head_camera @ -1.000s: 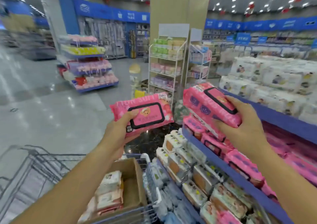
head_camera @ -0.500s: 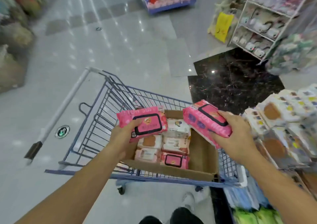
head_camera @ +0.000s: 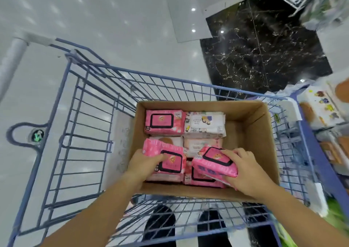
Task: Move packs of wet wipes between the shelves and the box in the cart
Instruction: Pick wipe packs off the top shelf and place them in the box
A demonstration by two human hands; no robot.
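Observation:
A brown cardboard box (head_camera: 251,114) sits in a blue wire cart (head_camera: 79,133). Inside it lie several wipe packs, among them a pink pack (head_camera: 164,123) at the back left and a white pack (head_camera: 204,123) beside it. My left hand (head_camera: 143,164) grips a pink pack (head_camera: 170,156) low in the box's front left. My right hand (head_camera: 245,169) holds a second pink pack (head_camera: 214,164), tilted, over another pink pack at the front middle. The right third of the box floor is bare.
Shelves with white and brown wipe packs (head_camera: 324,103) stand close on the right, touching the cart's side. The cart handle (head_camera: 13,65) is at the far left. Pale floor tiles and a black marble slab (head_camera: 260,44) lie beyond. My shoes show below the cart.
Both hands carried their pink packs from the shelf over the cart and down into the box. My view swung from the shelves to straight down.

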